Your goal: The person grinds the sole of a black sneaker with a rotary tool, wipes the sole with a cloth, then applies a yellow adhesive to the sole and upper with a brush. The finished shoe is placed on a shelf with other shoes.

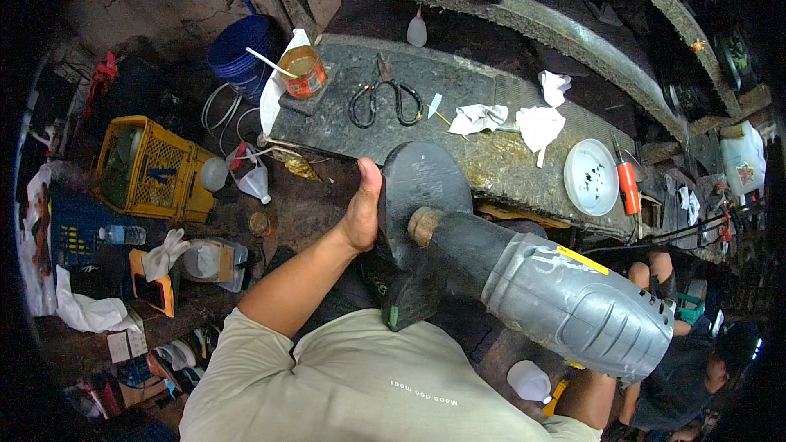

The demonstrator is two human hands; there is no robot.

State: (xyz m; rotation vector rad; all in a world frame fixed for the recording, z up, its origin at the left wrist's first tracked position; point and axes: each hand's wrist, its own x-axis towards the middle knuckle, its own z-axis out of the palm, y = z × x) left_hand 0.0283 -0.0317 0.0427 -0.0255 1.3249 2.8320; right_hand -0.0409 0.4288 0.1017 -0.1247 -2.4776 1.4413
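Note:
My left hand point(361, 211) grips the edge of a black shoe point(426, 170), thumb up along its rim and its broad rounded sole turned upward. A darker lower part with a small green patch shows below it, close to my shirt. A large grey heat gun point(581, 311) with a black front and a brownish metal nozzle lies across the view, the nozzle in front of the sole. Whether the nozzle touches the sole, I cannot tell. My right hand point(591, 399) is under the rear of the heat gun, closed on it, its fingers mostly hidden by the housing.
On the dark workbench point(352, 147) are scissors point(385, 102), an orange-red can point(304, 74), crumpled white cloths point(479, 119) and a white bowl point(591, 178). A yellow crate point(155, 168) stands left. Shelves with shoes hang over the bench. Another person point(688, 376) sits at right.

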